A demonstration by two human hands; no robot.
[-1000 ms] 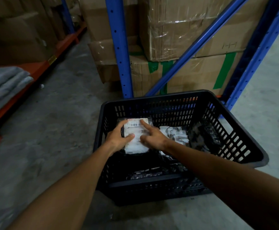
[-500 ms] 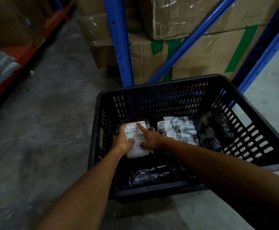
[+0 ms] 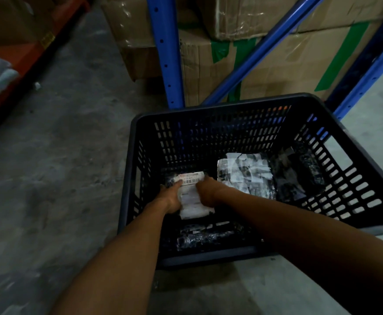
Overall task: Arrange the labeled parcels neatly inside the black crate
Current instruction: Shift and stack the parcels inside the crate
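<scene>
Bare grey concrete floor [image 3: 56, 155] lies open left of the black crate [image 3: 126, 178], whose slotted plastic walls hem in both hands. The left hand [image 3: 171, 197] and right hand [image 3: 208, 192] press down on either side of a flat white-labelled parcel [image 3: 191, 196] near the crate's left wall, fingers curled at its edges. Rightward lie a crinkled label-covered parcel [image 3: 245, 173] and glossy dark packets [image 3: 297, 171], blue rack posts [image 3: 165, 53] and taped cardboard boxes [image 3: 277, 64] behind

Both bare forearms reach forward and down, converging; the left hand [image 3: 171, 196] lies flat with thumb extended inward, the right hand [image 3: 208, 191] curls knuckles-up just beside it, fingers bent, their grip hidden
</scene>
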